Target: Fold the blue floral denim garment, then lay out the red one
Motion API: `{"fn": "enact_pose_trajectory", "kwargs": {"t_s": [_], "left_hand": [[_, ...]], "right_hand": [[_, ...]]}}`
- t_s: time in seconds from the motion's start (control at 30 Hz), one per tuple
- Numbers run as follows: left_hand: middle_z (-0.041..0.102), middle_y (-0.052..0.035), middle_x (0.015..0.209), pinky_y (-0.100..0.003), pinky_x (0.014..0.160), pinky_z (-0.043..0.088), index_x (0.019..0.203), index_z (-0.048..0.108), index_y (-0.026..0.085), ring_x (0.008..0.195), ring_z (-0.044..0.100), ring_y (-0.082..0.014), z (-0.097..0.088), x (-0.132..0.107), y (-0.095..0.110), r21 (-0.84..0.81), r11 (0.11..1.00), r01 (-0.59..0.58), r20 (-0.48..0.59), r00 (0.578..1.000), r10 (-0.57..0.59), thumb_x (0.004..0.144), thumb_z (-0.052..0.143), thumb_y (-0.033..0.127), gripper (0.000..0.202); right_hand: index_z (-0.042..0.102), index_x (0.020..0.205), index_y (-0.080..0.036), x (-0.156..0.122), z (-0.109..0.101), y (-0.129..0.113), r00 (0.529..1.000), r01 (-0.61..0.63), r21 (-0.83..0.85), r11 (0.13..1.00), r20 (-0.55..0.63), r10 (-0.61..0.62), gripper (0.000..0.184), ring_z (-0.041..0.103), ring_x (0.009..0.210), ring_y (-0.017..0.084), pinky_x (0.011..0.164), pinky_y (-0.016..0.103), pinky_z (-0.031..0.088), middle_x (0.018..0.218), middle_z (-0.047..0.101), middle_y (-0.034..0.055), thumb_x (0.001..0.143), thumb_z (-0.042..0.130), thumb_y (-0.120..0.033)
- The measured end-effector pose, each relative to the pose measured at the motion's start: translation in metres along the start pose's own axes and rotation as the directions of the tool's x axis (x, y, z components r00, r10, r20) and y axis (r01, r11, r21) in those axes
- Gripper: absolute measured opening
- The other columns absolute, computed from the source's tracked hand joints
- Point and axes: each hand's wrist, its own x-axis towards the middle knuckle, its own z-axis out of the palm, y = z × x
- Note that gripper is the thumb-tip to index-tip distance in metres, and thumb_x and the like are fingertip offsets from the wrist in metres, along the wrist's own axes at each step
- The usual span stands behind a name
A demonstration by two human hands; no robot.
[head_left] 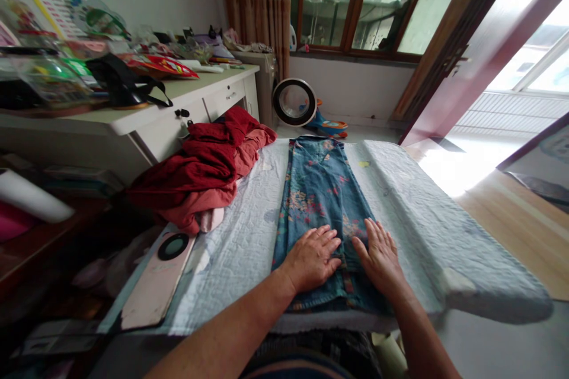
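Observation:
A pair of blue floral jeans (311,183) lies folded lengthwise on a pale quilted cover (240,249), its waist end at the far edge and its other end near my body. My left hand (312,254) rests palm down on the near half of the jeans, fingers stretched and pointing right. Beside it, my right hand (377,251) lies along the right edge of the jeans with its thumb spread from the fingers. Neither hand grips the fabric. The cloth under both palms is hidden.
A heap of red cloth (213,160) sits at the left of the cover, with a pinkish phone (157,284) nearer me. A cluttered desk (186,100) stands left. Behind are a washing machine with its round door (294,102) open and a blue-orange toy (329,125). A door (480,53) stands right.

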Motion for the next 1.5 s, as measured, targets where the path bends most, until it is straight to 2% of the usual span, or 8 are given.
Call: {"fn": "enact_pose_trajectory", "kwargs": {"t_s": [0.1,0.27,0.57,0.7,0.83,1.0,1.27,1.5], "left_hand": [[0.047,-0.0062,0.149,-0.044,0.116,0.03,0.139,0.047,0.02,0.142,0.034,-0.023,0.003,0.0,0.0,0.008,1.0,0.005,-0.013,1.0,-0.005,0.097,0.042,0.048,0.05],[0.046,-0.0064,0.149,-0.042,0.117,0.029,0.14,0.046,0.02,0.142,0.034,-0.0217,0.008,-0.001,-0.002,0.018,1.0,0.009,-0.044,0.999,-0.009,0.098,0.04,0.047,0.05],[0.029,-0.0091,0.159,-0.041,0.119,0.025,0.15,0.029,0.017,0.147,0.025,-0.0224,0.017,-0.003,-0.009,0.108,0.993,0.057,-0.028,0.998,-0.054,0.097,0.035,0.055,0.065],[0.026,-0.0071,0.16,-0.044,0.118,0.024,0.151,0.03,0.021,0.147,0.024,-0.0231,0.018,-0.004,-0.008,0.184,0.982,0.051,-0.022,0.999,-0.048,0.098,0.029,0.057,0.064],[0.025,-0.007,0.161,-0.047,0.116,0.025,0.152,0.028,0.026,0.146,0.026,-0.0255,0.015,-0.005,-0.008,0.192,0.977,0.093,-0.009,0.996,-0.093,0.096,0.026,0.063,0.067],[0.025,-0.0102,0.16,-0.049,0.117,0.023,0.154,0.023,0.024,0.146,0.026,-0.027,0.012,-0.01,-0.011,0.187,0.973,0.133,-0.021,0.991,-0.132,0.093,0.028,0.069,0.077],[0.025,-0.0088,0.16,-0.052,0.117,0.022,0.151,0.032,0.029,0.147,0.021,-0.0297,0.004,-0.022,-0.019,0.203,0.956,0.21,0.01,0.976,-0.217,0.089,0.029,0.074,0.076],[0.029,-0.0095,0.159,-0.055,0.115,0.025,0.147,0.04,0.03,0.146,0.023,-0.0339,-0.019,-0.031,-0.023,0.229,0.936,0.268,0.062,0.955,-0.289,0.088,0.039,0.071,0.072]], "right_hand": [[0.027,0.151,-0.011,-0.001,0.004,-0.016,0.993,0.114,0.117,0.987,0.01,-0.116,0.065,0.028,0.145,0.024,0.117,0.046,0.025,0.152,0.039,0.0153,0.098,0.03,-0.048],[0.039,0.146,-0.014,-0.007,0.01,-0.027,0.978,0.204,0.07,0.976,0.022,-0.206,0.06,0.035,0.141,0.025,0.117,0.047,0.023,0.15,0.043,0.0137,0.098,0.032,-0.048],[0.04,0.146,-0.014,-0.006,0.011,-0.028,0.983,0.179,0.008,0.984,0.044,-0.179,0.058,0.035,0.141,0.024,0.116,0.046,0.025,0.151,0.042,0.0125,0.098,0.033,-0.045],[0.035,0.149,-0.016,-0.007,0.01,-0.029,0.983,0.178,0.008,0.984,0.038,-0.178,0.058,0.034,0.142,0.023,0.116,0.045,0.025,0.152,0.04,0.0108,0.097,0.033,-0.042],[0.034,0.15,-0.023,-0.007,0.005,-0.033,0.982,0.176,0.001,0.984,0.064,-0.176,0.055,0.032,0.143,0.022,0.116,0.045,0.025,0.154,0.038,0.0075,0.098,0.032,-0.038],[0.038,0.149,-0.025,-0.006,-0.002,-0.037,0.981,0.163,-0.018,0.986,0.113,-0.16,0.052,0.031,0.144,0.023,0.116,0.046,0.025,0.155,0.037,0.007,0.098,0.032,-0.038],[0.038,0.149,-0.026,-0.005,-0.006,-0.039,0.979,0.149,-0.01,0.989,0.14,-0.146,0.052,0.031,0.144,0.023,0.116,0.046,0.025,0.155,0.036,0.0065,0.099,0.033,-0.038],[0.038,0.149,-0.026,-0.006,-0.008,-0.04,0.98,0.143,0.002,0.99,0.139,-0.141,0.052,0.03,0.144,0.023,0.117,0.046,0.024,0.155,0.036,0.0065,0.099,0.033,-0.039]]}}
